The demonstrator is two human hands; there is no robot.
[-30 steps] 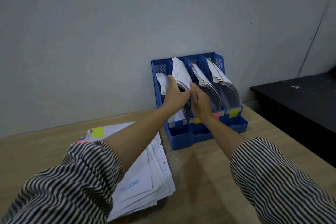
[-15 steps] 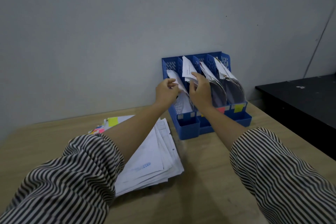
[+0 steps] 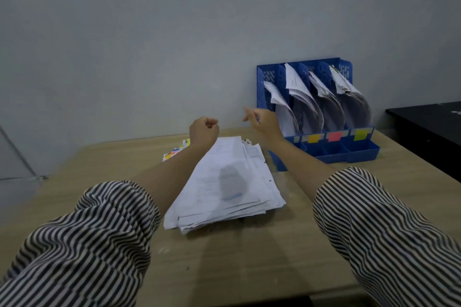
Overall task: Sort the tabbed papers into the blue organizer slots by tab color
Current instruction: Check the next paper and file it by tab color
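The loose stack of white tabbed papers [image 3: 224,182] lies flat on the pale wooden desk [image 3: 249,269], just left of the blue plastic four-slot organizer [image 3: 324,149], w/ coloured tabs poking out at its far left edge. All four slots already hold curled sheets; front labels read yellow-orange, pink-red and yellow-green, the leftmost one hidden behind our wrist.

A sec ago we had both hands in the left slots, pushing a sheet in. Now both are pulled back and hang over the stack's far end: our left hand [image 3: 203,129] is loosely curled, holding nothing; our right hand [image 3: 262,123] is half-curled w/ a finger sticking out, also empty as far as we can tell. So that sheet looks filed, and we judge the next pick from the stack is due; plenty of sheets left.

Writing: faint blue stamp on the top sheet, too blurred to read. No brands visible.
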